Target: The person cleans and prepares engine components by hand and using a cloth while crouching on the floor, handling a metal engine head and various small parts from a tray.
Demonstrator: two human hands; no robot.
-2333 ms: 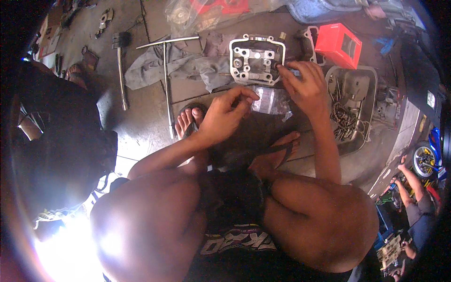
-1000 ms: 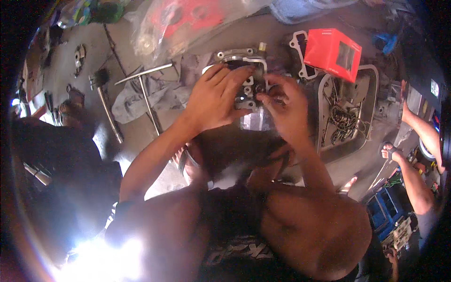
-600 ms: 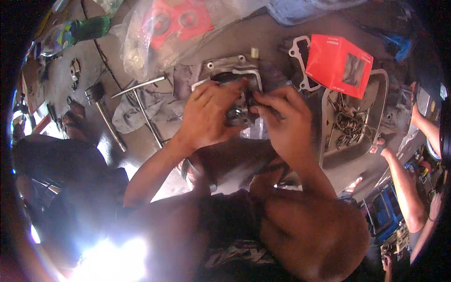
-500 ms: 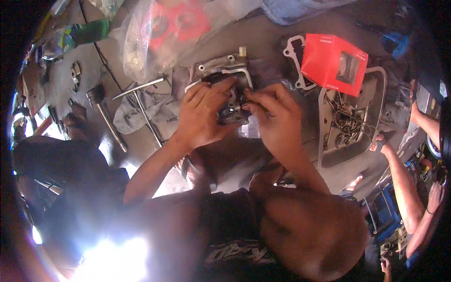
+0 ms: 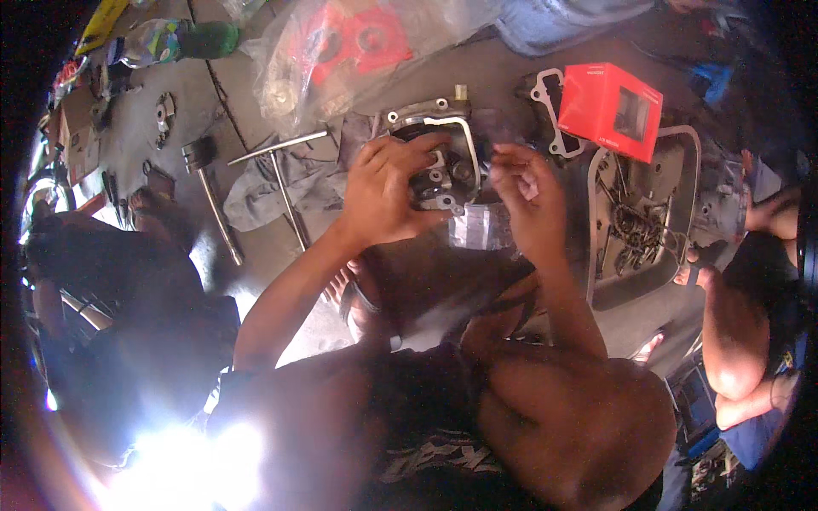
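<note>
A metal engine cylinder head [image 5: 437, 176] with a pale raised rim lies in front of me. My left hand [image 5: 379, 183] grips its left side, fingers over the upper part and thumb along the lower edge. Just off its right side is my right hand [image 5: 532, 200], slightly blurred, its fingers curled into a pinch. What sits at those fingertips, if anything, is too small to make out. Below the part lies a shiny clear plastic packet [image 5: 479, 228].
To the right are a red box [image 5: 612, 111], a gasket [image 5: 550, 102] and a tray [image 5: 596, 281] of small metal parts. On the left lie a T-handle wrench [image 5: 285, 196] and a long-handled socket tool [image 5: 217, 209]. A plastic bag [image 5: 277, 51] is behind; another person's arm [image 5: 733, 341] is at right.
My right hand has drawn back to the right, off the cylinder head, exposing more of its inside. The left hand keeps its hold. The view has shifted slightly; the other person's arm has moved.
</note>
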